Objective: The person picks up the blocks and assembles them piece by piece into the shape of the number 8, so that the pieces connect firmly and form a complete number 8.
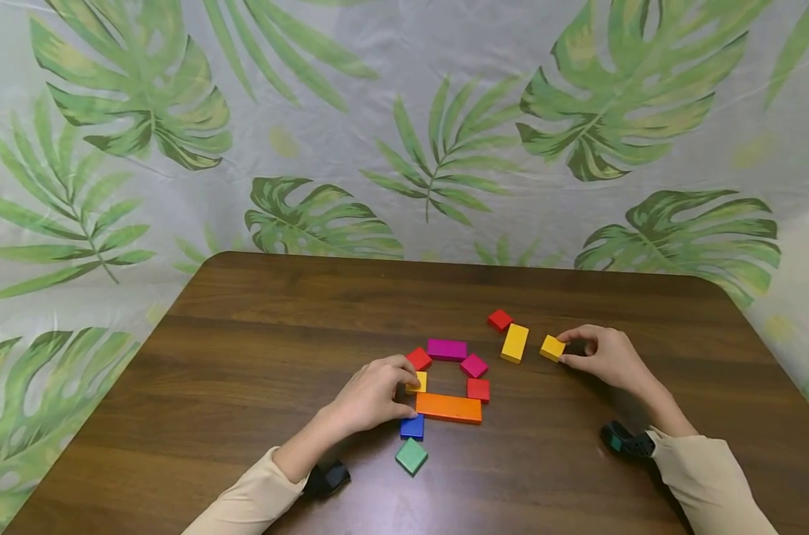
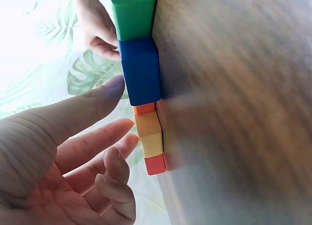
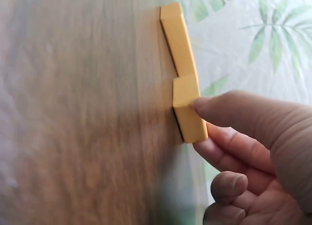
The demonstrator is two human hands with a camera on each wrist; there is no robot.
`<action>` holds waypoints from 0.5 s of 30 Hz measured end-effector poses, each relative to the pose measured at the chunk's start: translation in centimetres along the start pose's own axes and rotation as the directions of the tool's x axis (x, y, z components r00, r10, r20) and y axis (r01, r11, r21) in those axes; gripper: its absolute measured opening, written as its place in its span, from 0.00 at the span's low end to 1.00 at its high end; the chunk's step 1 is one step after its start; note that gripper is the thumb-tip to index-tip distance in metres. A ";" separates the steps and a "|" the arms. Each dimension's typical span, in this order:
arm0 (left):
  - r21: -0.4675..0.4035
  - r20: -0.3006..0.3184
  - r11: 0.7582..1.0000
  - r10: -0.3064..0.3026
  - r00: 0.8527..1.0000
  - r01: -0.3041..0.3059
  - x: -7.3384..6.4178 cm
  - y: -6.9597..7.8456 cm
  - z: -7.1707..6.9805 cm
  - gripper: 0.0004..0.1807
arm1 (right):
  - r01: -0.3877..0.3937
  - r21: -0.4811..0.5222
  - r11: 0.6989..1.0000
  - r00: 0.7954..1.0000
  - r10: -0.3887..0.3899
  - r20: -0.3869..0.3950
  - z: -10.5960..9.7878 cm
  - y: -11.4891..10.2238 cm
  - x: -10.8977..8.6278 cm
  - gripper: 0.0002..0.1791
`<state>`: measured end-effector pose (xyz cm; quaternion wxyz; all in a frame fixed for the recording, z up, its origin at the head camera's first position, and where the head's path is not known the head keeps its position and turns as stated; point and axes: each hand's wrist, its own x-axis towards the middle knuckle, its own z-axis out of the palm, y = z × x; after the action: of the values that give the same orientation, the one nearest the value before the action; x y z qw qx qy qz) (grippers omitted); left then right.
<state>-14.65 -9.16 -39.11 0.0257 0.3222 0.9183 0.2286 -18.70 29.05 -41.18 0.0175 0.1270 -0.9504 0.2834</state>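
My right hand (image 1: 608, 357) pinches a small yellow block (image 1: 552, 348) between thumb and fingers. The right wrist view shows the thumb on this yellow block (image 3: 190, 108), close over the wood. My left hand (image 1: 372, 394) hovers at the left side of a ring of blocks, its fingertips by another yellow block (image 1: 420, 382), partly hidden. Its thumb tip is right at the blue block (image 2: 140, 71). An orange block (image 1: 448, 408) forms the ring's near side, with red (image 1: 478, 390), magenta (image 1: 474, 365) and purple (image 1: 447, 350) blocks round it. A green block (image 1: 411, 456) lies nearest me.
A longer yellow block (image 1: 514, 343) and a red block (image 1: 500, 320) lie left of my right hand. Another red block (image 1: 419, 359) sits at the ring's far left. The brown wooden table (image 1: 277, 312) reaches back to a leaf-patterned cloth (image 1: 444, 245).
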 end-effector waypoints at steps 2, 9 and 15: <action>-0.003 -0.001 1.000 0.003 1.000 -0.003 0.1 0.1 0.0 0.17 | -0.017 0.036 0.999 0.999 0.016 0.034 -0.1 0.0 -0.4 0.17; -0.001 0.000 1.000 0.000 1.000 0.000 0.1 0.1 -0.1 0.17 | 0.056 0.117 0.992 0.992 -0.069 0.108 -0.2 -0.8 -1.4 0.15; -0.006 0.017 1.000 -0.020 1.000 0.020 0.0 0.3 0.0 0.17 | 0.128 0.145 0.981 0.978 -0.149 0.149 0.0 -1.7 -2.8 0.14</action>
<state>-14.50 -9.01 -38.96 0.0369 0.3148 0.9205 0.2286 -15.54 28.30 -40.57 -0.0473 0.2160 -0.9162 0.3341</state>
